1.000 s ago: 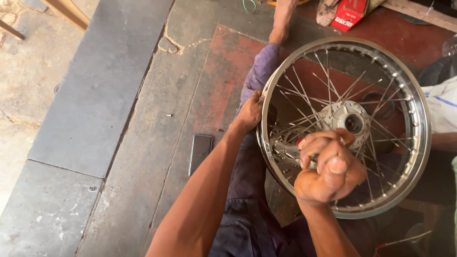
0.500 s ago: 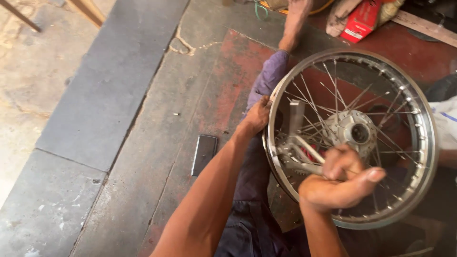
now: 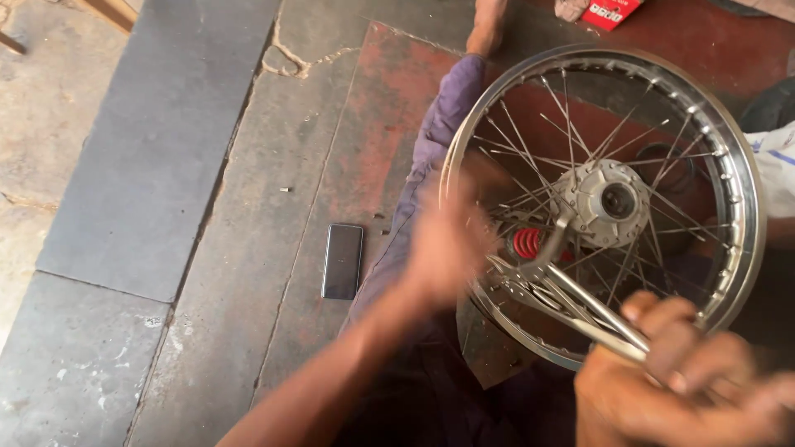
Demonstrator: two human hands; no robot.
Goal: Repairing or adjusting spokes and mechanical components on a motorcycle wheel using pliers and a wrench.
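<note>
Hard to see: your left hand (image 3: 443, 244) is a blur, so you cannot tell if its fingers are open or curled.
Cut off: your right hand (image 3: 679, 377) runs off the bottom edge, and its far fingers are smeared.
Also cut off: a red packet (image 3: 611, 12) and a bare foot (image 3: 486, 25) sit at the top edge, only partly in view.
Hidden: the far ends of the pliers' handles are inside your right fist.
Left hand: it is at the left side of the wheel (image 3: 600, 207), in front of the rim. You cannot tell if it touches the rim or grips it.
Right hand: it is closed tight around the handles of the pliers (image 3: 563, 290).
Pliers: they are long and silver. They reach up from your fist, through the spokes (image 3: 662, 207), toward the hub (image 3: 609, 203). The tip is just beside the hub, but you cannot tell what it bites on.
Wheel, where: it rests on your lap, over your purple trouser leg (image 3: 435, 141), above the reddish floor (image 3: 373, 124).
Wheel, look: it has a shiny round metal rim with no tyre on it. Many thin spokes cross each other. The hub is grey with a dark hole in the middle.
Behind the spokes: a red coiled spring (image 3: 527, 242) shows just left of the hub.
On the floor: a dark phone (image 3: 343, 261) lies flat, left of your leg and apart from the wheel.
</note>
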